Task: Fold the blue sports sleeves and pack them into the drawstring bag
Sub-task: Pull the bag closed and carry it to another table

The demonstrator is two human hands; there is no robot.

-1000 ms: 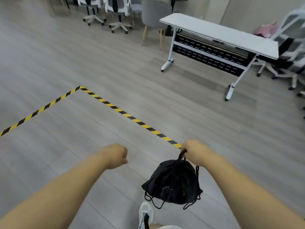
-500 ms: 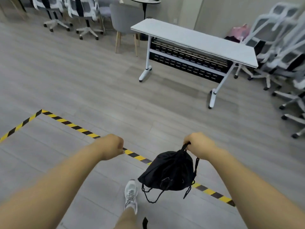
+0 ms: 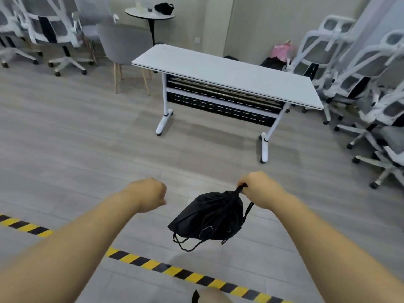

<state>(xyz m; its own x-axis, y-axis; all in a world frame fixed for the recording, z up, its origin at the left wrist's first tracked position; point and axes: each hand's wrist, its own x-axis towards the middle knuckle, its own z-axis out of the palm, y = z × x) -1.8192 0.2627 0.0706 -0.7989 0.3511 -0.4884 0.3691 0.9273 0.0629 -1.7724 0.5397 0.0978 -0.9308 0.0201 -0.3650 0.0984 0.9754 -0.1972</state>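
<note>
A black drawstring bag (image 3: 209, 217) hangs in the air above the floor, cinched at the top, with its cords dangling below. My right hand (image 3: 259, 189) is closed around the gathered neck of the bag and carries it. My left hand (image 3: 149, 192) is a loose fist to the left of the bag, holding nothing and apart from it. No blue sports sleeves are in sight; what is inside the bag is hidden.
A white folding table (image 3: 227, 73) stands ahead across the grey floor. White office chairs (image 3: 354, 68) crowd the right side, more chairs (image 3: 59, 38) at far left, a round side table (image 3: 149, 15) behind. Yellow-black tape (image 3: 166, 267) crosses the floor near my feet.
I have walked forward across the tape line toward the white table, which is now nearer and more central. The bag stays hanging from my right hand; my left fist is unchanged.
</note>
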